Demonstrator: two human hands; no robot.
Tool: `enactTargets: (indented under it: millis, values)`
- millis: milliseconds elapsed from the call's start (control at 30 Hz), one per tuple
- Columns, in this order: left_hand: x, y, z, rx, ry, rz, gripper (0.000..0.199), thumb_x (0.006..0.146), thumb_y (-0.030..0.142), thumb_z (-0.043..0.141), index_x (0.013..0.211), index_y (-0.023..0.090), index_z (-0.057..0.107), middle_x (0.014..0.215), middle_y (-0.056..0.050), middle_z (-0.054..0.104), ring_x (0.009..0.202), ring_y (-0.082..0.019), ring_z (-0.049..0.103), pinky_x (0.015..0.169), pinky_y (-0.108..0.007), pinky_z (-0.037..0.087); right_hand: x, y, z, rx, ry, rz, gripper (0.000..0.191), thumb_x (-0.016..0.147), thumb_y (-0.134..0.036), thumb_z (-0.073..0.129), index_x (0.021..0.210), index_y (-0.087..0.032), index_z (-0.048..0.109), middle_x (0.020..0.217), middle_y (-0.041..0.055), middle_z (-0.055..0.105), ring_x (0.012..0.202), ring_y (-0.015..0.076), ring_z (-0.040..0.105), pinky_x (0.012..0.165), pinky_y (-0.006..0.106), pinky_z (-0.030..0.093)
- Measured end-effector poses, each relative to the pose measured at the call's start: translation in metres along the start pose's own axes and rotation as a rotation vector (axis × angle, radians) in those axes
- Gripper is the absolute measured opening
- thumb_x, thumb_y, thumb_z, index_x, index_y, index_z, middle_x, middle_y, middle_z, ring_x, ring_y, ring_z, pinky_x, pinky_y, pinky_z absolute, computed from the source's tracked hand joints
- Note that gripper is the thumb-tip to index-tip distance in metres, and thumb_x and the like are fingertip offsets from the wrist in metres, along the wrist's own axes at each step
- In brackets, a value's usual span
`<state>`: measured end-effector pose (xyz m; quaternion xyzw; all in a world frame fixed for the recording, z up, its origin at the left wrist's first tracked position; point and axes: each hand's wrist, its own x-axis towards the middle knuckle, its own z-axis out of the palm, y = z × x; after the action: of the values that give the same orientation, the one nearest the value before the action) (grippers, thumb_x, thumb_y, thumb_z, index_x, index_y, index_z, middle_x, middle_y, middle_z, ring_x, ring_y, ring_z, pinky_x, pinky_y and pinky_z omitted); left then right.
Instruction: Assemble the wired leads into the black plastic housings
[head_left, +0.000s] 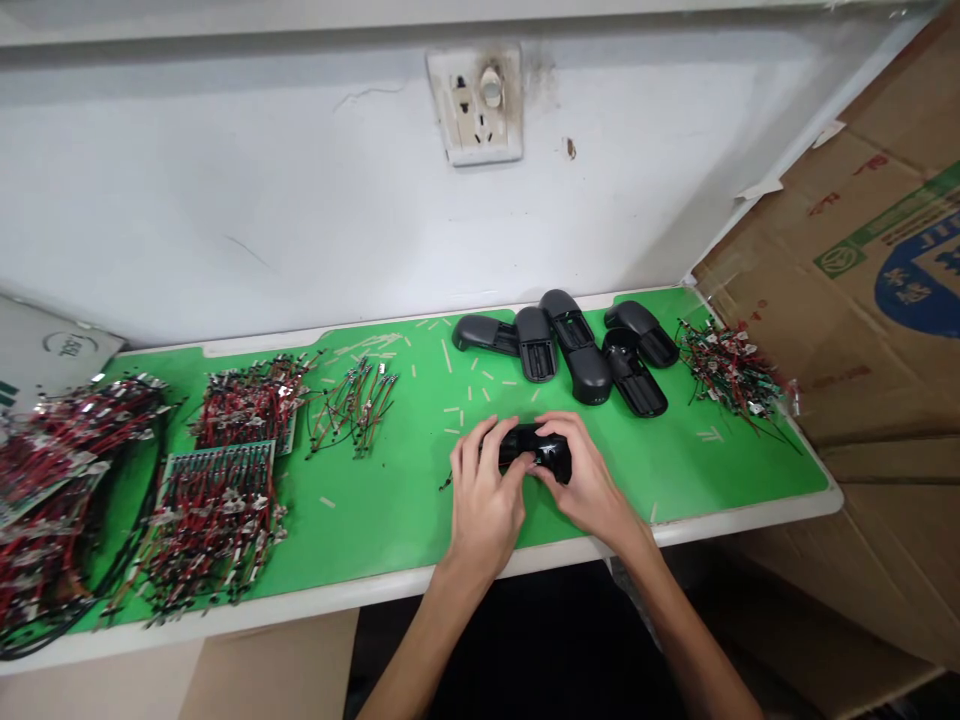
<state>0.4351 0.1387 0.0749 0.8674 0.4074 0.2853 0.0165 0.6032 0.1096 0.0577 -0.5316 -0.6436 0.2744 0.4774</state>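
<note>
A black plastic housing lies between my two hands near the front middle of the green mat. My left hand wraps its fingers round the left end of it, thumb pressed at the middle. From the right, my right hand grips the other end, its thumb close to the left one. Thin dark wire ends stick out left of my left hand. Behind them, several black housings lie in a loose group, some showing their hollow inside.
Boards with red and black wires fill the left side. A small wire bunch lies left of centre, another wire pile at the right. Pale strips are scattered on the green mat. A cardboard box stands right; a socket is behind.
</note>
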Motion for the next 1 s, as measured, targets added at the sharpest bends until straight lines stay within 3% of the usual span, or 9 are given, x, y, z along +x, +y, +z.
enactTargets:
  millis: [300, 467, 633, 833, 1000]
  values:
    - [0.004, 0.009, 0.001, 0.059, -0.082, -0.053, 0.025, 0.089, 0.007, 0.063, 0.106, 0.022, 0.072, 0.139, -0.011, 0.061, 0.133, -0.033, 0.050, 0.107, -0.054, 0.043, 0.000, 0.003, -0.001, 0.018, -0.012, -0.009, 0.042, 0.092, -0.011, 0.063, 0.128, -0.027, 0.047, 0.135, 0.0107, 0.051, 0.130, 0.0266, 0.052, 0.112, 0.046, 0.045]
    - [0.012, 0.009, -0.013, 0.146, -0.175, -0.044, 0.032, 0.095, 0.012, 0.057, 0.126, 0.020, 0.062, 0.136, -0.012, 0.065, 0.127, -0.029, 0.057, 0.109, -0.054, 0.041, 0.000, 0.004, 0.001, 0.036, -0.007, -0.001, 0.038, 0.093, -0.011, 0.061, 0.125, -0.027, 0.047, 0.134, 0.0106, 0.052, 0.129, 0.0266, 0.053, 0.111, 0.046, 0.045]
    - [0.018, 0.008, -0.027, 0.203, -0.259, -0.034, 0.033, 0.093, 0.008, 0.057, 0.122, 0.022, 0.062, 0.138, -0.012, 0.061, 0.131, -0.031, 0.055, 0.108, -0.054, 0.043, -0.001, 0.004, 0.001, 0.040, -0.010, 0.008, 0.038, 0.094, -0.012, 0.062, 0.125, -0.027, 0.047, 0.134, 0.0101, 0.051, 0.129, 0.0263, 0.053, 0.111, 0.044, 0.045]
    - [0.011, 0.012, -0.035, 0.272, -0.242, -0.074, 0.029, 0.091, 0.007, 0.059, 0.117, 0.019, 0.065, 0.137, -0.014, 0.059, 0.123, -0.033, 0.058, 0.098, -0.051, 0.050, -0.001, 0.002, -0.001, 0.022, -0.015, 0.019, 0.036, 0.096, -0.016, 0.062, 0.126, -0.027, 0.046, 0.135, 0.0104, 0.051, 0.130, 0.0269, 0.053, 0.111, 0.045, 0.045]
    - [-0.006, 0.006, -0.037, 0.243, -0.163, -0.252, 0.020, 0.096, 0.016, 0.056, 0.114, 0.017, 0.065, 0.124, -0.013, 0.065, 0.105, -0.030, 0.065, 0.084, -0.045, 0.056, -0.002, 0.002, -0.001, 0.031, -0.010, 0.021, 0.032, 0.099, -0.025, 0.063, 0.127, -0.026, 0.047, 0.135, 0.0110, 0.051, 0.129, 0.0275, 0.054, 0.110, 0.044, 0.046]
